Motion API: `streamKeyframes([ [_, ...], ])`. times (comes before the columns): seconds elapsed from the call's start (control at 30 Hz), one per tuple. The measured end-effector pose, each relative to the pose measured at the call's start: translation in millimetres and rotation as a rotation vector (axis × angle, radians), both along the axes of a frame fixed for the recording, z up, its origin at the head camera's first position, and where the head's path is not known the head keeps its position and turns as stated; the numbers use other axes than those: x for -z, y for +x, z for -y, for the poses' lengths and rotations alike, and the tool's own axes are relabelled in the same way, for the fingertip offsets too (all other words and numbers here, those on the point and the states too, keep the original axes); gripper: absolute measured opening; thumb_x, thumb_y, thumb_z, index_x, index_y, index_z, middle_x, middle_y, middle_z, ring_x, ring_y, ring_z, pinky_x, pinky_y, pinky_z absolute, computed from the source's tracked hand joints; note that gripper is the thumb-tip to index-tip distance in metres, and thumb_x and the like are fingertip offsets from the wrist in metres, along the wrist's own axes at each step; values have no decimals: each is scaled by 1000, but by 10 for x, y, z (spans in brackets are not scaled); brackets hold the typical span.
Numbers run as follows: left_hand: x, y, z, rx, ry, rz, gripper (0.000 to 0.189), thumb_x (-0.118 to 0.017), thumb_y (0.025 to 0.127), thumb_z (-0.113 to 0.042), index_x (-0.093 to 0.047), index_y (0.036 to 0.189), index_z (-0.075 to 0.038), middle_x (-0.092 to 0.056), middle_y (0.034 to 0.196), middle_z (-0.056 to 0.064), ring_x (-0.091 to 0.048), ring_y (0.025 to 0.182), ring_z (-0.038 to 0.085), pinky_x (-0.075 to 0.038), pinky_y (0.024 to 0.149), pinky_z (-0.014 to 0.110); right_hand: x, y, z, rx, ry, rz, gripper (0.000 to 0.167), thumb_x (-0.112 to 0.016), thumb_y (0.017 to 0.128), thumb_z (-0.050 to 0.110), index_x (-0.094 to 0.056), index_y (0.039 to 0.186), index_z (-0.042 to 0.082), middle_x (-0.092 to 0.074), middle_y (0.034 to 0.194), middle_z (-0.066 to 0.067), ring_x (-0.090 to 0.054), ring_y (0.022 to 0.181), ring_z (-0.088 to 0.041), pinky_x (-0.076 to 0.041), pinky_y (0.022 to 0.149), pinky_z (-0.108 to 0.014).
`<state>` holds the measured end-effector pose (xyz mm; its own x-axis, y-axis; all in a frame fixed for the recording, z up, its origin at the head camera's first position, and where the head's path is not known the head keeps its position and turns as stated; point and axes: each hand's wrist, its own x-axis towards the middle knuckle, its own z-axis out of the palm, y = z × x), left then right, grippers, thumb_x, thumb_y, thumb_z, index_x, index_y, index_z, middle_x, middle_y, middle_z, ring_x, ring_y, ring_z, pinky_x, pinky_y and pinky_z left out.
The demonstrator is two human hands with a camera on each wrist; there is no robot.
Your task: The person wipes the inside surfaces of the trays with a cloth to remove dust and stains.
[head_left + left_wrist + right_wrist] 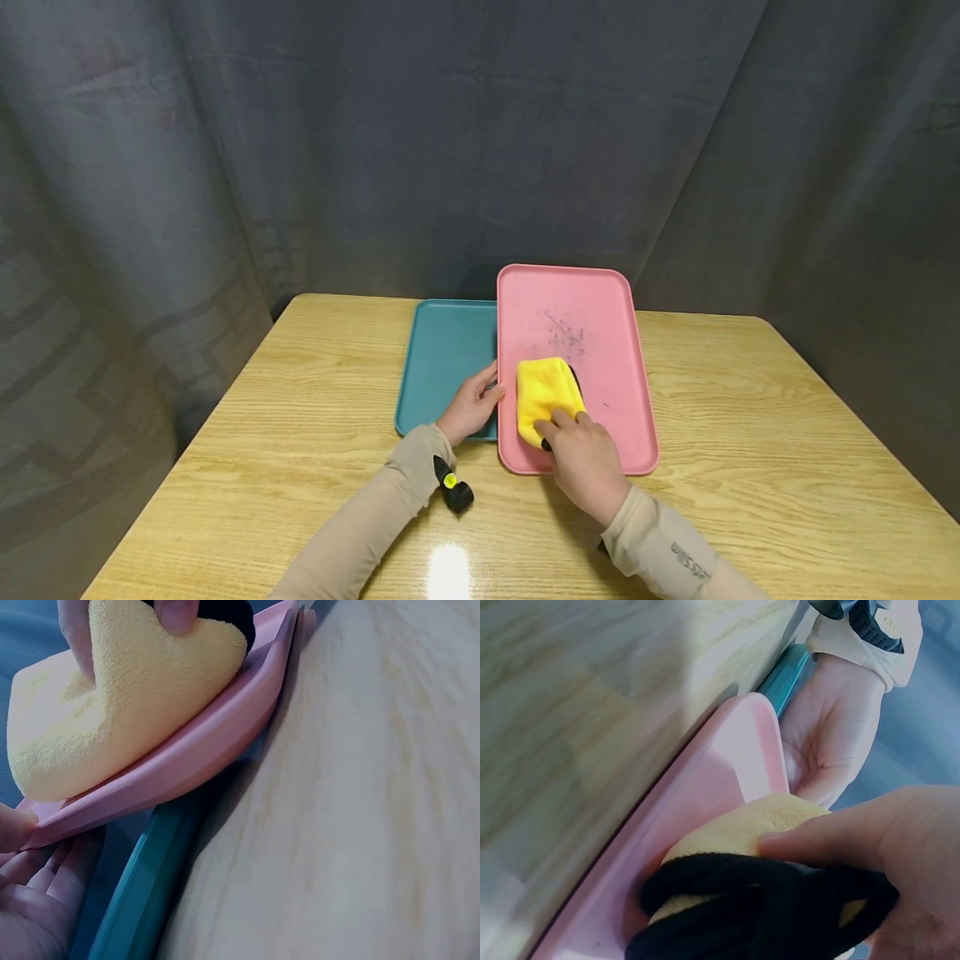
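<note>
A pink tray (603, 350) overlaps a teal tray (450, 358) lying on the table. My left hand (467, 408) grips the pink tray's left edge, thumb on top and fingers underneath, as the left wrist view shows. In my right hand (588, 467) is a folded cloth (547, 387), fluffy yellow on one side and black on the other; the thumb and fingers pinch it against the tray's lower left part. Dark smudges and streaks (566, 337) mark the pink surface above the cloth, with a small dark speck (606, 405) to its right.
Both trays rest on a light wood-grain table (750, 433). A grey curtain (480, 150) hangs behind the table and along its sides. A black wrist strap with a camera (453, 487) sits on my left sleeve.
</note>
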<state>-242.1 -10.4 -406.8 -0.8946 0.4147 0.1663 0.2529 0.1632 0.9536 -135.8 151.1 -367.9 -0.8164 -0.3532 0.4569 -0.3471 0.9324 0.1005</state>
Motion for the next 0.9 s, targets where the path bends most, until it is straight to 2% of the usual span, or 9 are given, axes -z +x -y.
streamKeyframes([
  [0.53,5,-5,5,5,-5,10,53,-43,100,-13,-23,148,-5,-30,151,17,-41,133,32,-45,105,41,-38,5,-92,45,-3,28,28,-75,67,0,-71,91,13,-62,81,-3,-51,61,-23,-40,44,-29],
  [0.9,-1,2,6,13,6,-9,52,-43,99,-11,-24,147,-3,-31,150,20,-38,134,32,-44,105,41,-64,1,-161,65,-12,32,26,-73,68,-1,-71,90,13,-63,82,-4,-52,60,-25,-40,42,-31],
])
